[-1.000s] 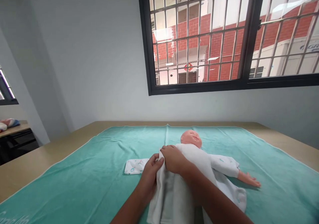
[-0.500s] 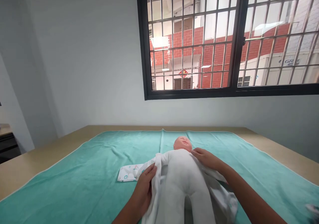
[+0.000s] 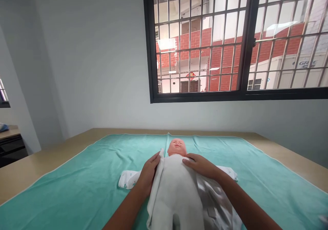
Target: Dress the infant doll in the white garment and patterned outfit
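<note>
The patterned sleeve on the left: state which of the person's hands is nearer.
Left. The left hand is beside the sleeve, at the garment's edge; the right hand is farther, on the doll's upper chest.

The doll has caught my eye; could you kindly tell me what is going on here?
Someone is handling a doll lying face up on a green blanket. The left hand holds the edge of a white garment alongside the doll's body; the right hand is at the doll's upper chest. Patterned sleeves stick out to either side, and the garment's front is not closed.
</note>
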`<state>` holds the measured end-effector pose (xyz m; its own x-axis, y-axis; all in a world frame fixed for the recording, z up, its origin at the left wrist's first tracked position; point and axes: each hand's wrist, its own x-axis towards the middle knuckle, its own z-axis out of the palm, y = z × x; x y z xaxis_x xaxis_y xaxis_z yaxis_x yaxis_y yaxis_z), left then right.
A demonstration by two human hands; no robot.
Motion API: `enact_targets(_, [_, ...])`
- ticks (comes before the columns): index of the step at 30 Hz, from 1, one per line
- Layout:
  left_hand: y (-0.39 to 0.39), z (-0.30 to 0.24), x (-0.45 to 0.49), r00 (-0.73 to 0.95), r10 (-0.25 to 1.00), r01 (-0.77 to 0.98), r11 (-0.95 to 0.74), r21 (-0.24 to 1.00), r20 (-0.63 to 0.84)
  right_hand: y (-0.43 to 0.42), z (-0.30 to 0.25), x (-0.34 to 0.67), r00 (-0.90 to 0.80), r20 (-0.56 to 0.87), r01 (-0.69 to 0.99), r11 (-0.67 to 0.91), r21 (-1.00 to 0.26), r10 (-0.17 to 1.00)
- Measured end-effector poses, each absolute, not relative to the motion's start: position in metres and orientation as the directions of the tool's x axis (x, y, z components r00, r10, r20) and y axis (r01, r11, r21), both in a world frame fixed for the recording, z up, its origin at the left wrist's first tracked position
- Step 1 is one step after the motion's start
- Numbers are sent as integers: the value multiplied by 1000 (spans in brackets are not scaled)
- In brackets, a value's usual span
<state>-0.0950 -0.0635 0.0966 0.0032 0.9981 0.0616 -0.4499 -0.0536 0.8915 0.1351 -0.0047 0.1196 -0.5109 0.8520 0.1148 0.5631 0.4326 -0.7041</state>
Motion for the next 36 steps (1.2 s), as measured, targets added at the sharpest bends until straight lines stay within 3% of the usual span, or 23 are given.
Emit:
enact_targets(5, [-57, 129, -75, 100, 989, -267, -75, 961, 105, -3, 96, 122, -476, 151, 522, 416, -744, 866])
enact_targets(9, [-65, 144, -47, 118, 975, 54, -193, 980, 186, 2, 80, 121, -459, 157, 518, 407, -752, 875])
enact_targets(12, [-84, 146, -34, 150, 965, 339, -253, 906, 214, 8, 73, 122, -432, 156, 554, 398, -732, 888])
enact_targets(18, [-153, 161, -29, 121, 990, 616, -130, 777, 70, 11, 71, 122, -400, 107, 570, 339, -748, 910])
enact_targets(22, [-182, 164, -40, 206, 977, 611, -81, 788, -59, 7, 75, 121, -415, 101, 539, 334, -773, 904])
enact_targets(24, [-185, 152, -50, 177, 984, 675, -143, 723, 29, 8, 79, 126, -462, 98, 499, 350, -792, 881])
enact_targets(27, [-182, 121, -65, 173, 961, 848, -256, 464, 215, 13, 85, 147, -574, 37, 476, 370, -798, 818])
enact_targets(30, [-179, 90, -80, 175, 908, 925, -284, 252, 380, 20, 90, 175, -615, -107, 570, 347, -745, 781])
enact_targets(33, [-182, 73, -89, 246, 822, 898, -393, 198, 514, 26, 88, 191, -599, -175, 633, 328, -701, 781])
enact_targets(36, [-187, 66, -88, 271, 771, 846, -477, 240, 576, 26, 81, 187, -578, -93, 614, 357, -704, 811])
